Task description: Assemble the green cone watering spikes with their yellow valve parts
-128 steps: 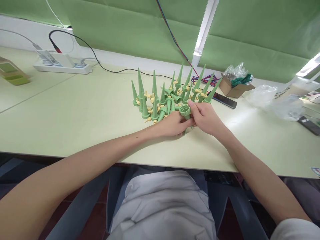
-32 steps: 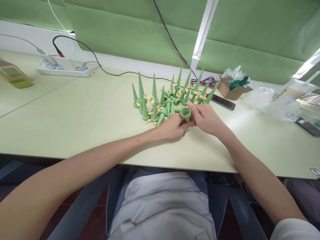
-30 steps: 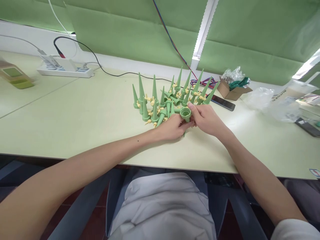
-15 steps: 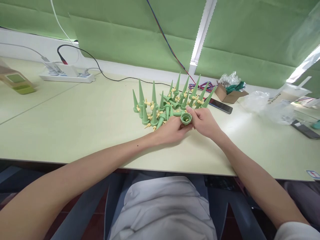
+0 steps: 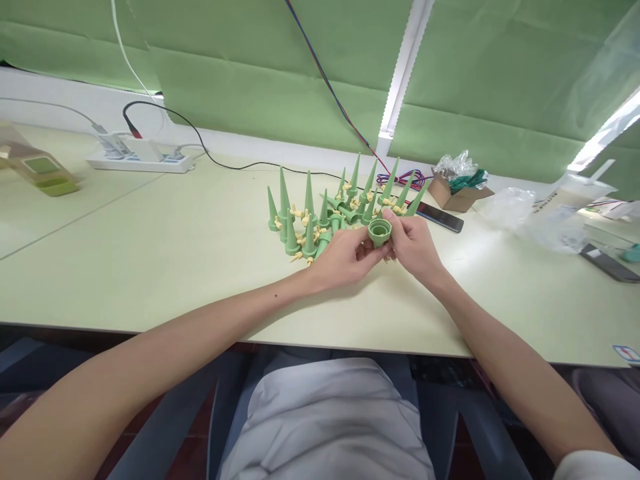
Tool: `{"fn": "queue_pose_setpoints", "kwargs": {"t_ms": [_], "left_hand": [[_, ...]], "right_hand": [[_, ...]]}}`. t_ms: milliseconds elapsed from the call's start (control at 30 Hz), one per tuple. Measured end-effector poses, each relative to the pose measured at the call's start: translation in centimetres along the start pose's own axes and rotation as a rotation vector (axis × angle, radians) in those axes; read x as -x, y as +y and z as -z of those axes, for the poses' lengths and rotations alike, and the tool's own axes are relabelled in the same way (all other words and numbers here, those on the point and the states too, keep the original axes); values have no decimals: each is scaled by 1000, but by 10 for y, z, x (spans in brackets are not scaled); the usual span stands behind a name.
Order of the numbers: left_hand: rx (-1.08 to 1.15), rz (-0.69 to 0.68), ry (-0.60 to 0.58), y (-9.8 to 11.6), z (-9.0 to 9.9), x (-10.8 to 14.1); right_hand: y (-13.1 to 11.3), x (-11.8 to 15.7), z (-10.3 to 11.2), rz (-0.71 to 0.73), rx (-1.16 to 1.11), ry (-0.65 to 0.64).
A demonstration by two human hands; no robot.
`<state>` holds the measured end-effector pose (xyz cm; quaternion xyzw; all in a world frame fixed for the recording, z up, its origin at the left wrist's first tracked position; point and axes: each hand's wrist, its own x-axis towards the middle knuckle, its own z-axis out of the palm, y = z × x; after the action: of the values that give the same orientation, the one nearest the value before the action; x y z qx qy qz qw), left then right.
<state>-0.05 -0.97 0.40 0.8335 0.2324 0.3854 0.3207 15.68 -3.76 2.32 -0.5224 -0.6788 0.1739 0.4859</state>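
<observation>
My left hand [image 5: 346,257] is closed around a green plant watering spike [image 5: 380,231], its round open end tilted up toward me. My right hand [image 5: 416,245] grips the same spike from the right, thumb on top near the rim. Its lower part is hidden by my fingers. Just beyond my hands, several green cone-shaped spikes [image 5: 309,193] with small yellow valves [image 5: 299,212] stand point up on the table. A few others lie on their sides among them.
A black phone [image 5: 440,217] lies right of the spikes, before a small cardboard box [image 5: 460,195] with plastic and green material. Farther right are a plastic bag [image 5: 560,230], a drink cup [image 5: 565,193] and a dark device [image 5: 607,262]. A power strip [image 5: 140,164] sits back left on the table [image 5: 125,267].
The held spike's open end has tipped up and shifted slightly right, showing more of its side. My right hand has moved a little right with it. The view has shifted slightly.
</observation>
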Motion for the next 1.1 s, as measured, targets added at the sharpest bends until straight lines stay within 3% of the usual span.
{"fn": "queue_pose_setpoints", "kwargs": {"t_ms": [200, 500, 733, 1100], "left_hand": [[73, 31, 79, 0, -1, 0], [210, 44, 98, 6, 2, -2], [109, 37, 134, 5, 2, -2], [282, 79, 93, 7, 2, -2]], "right_hand": [[2, 1, -1, 4, -41, -7], [2, 1, -2, -13, -267, -85], [1, 1, -4, -36, -325, -87], [2, 2, -3, -41, -377, -106]]}}
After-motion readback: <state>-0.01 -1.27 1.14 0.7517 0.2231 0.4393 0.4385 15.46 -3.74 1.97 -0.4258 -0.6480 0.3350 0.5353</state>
